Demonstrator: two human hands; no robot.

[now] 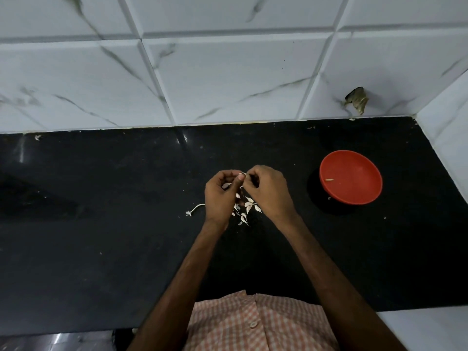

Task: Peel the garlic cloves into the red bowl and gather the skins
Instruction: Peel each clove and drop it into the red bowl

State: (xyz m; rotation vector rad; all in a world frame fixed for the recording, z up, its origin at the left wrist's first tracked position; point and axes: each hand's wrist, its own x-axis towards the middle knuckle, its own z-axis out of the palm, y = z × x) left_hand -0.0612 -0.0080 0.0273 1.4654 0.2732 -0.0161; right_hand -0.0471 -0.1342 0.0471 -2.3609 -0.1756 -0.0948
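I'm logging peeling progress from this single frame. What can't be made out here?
Head view only.
- Clove: mostly covered by the fingers of the left hand and right hand; skin remaining unclear.
- Pile on the counter: partly behind the hands; skins versus unpeeled cloves too small to tell.
- Pale piece in the red bowl: too small to identify.
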